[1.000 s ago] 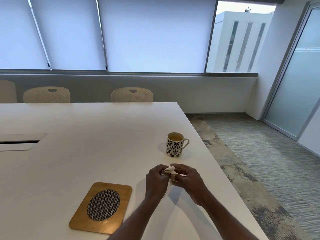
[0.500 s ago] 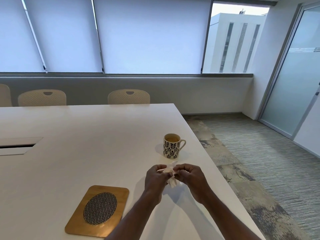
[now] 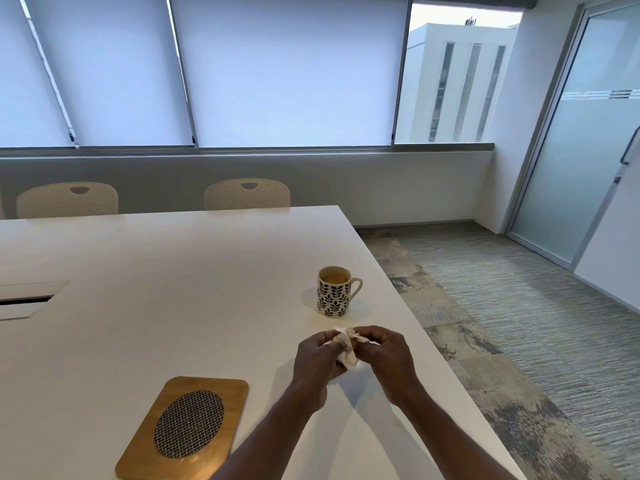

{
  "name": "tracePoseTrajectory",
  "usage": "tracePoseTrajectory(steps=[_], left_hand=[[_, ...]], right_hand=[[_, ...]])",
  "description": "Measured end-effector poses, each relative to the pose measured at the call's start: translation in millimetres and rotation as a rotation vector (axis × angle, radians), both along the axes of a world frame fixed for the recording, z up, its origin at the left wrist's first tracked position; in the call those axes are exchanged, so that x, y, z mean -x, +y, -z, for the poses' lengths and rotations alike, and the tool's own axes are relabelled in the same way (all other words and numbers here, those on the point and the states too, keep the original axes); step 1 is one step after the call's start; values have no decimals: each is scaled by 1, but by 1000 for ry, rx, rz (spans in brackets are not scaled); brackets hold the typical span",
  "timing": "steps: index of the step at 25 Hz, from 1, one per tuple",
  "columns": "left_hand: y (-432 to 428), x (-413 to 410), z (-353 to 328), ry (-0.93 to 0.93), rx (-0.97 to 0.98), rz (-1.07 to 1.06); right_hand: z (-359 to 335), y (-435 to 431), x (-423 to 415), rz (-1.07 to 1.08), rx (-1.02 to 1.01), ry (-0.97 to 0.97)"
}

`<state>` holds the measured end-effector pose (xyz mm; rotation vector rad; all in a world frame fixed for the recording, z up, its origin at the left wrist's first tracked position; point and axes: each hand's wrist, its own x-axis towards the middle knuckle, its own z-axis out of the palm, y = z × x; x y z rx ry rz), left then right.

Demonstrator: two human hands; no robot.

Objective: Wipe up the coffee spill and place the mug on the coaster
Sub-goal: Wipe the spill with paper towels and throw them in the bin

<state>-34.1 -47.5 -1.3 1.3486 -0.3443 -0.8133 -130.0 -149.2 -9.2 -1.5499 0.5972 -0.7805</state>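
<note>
A white mug (image 3: 333, 294) with a dark leaf pattern, holding brownish coffee, stands upright on the white table (image 3: 166, 278) near its right edge, handle to the right. Just in front of the mug, my left hand (image 3: 317, 358) and my right hand (image 3: 388, 358) together pinch a crumpled white tissue (image 3: 348, 346) above the tabletop. A wooden coaster (image 3: 187, 427) with a dark woven oval inset lies at the lower left of my hands. A faint pale stain shows around the mug's base; no clear spill is visible elsewhere.
The table's right edge (image 3: 408, 313) runs close to the mug, with patterned carpet (image 3: 519, 323) beyond. A cable hatch (image 3: 27, 299) is set in the table at left. Two cream chairs (image 3: 247, 194) stand at the far side under the blinds.
Both hands have kept working the tissue, which is now more bunched up between them. The mug and coaster have not moved on the table; only the camera shifted.
</note>
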Motion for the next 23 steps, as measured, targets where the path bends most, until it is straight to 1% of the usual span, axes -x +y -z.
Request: tracePoseTrajectory(steps=[2,4,5,7,9,10,13,15,18,20,23], left_hand=[[-4,3,-4,60,31,6],[-9,3,-6,94,49,-29],[-10,2,-6,109,59,-46],[-14,1,-5,115,56,-60],[-17,3,-4,89,51,-60],[-19,5,-4,71,47,-55],[-28,11,-2,-25,9,1],[-35,17,0,-162,-63,48],[-48,32,-1,-380,-164,99],[-58,44,-6,-500,-181,64],[-75,67,-11,-629,-134,39]], right_hand=[[2,-2,2,49,53,14],[3,-4,4,33,71,23],[2,-6,5,0,57,25],[4,-12,9,-79,-64,-18],[6,-17,12,-116,-199,-75],[7,-19,13,-104,-223,-83],[8,-26,18,-111,-200,-24],[6,-32,26,-104,-135,24],[-2,-41,42,36,40,111],[-7,-46,57,114,180,185],[-11,-57,85,211,393,286]])
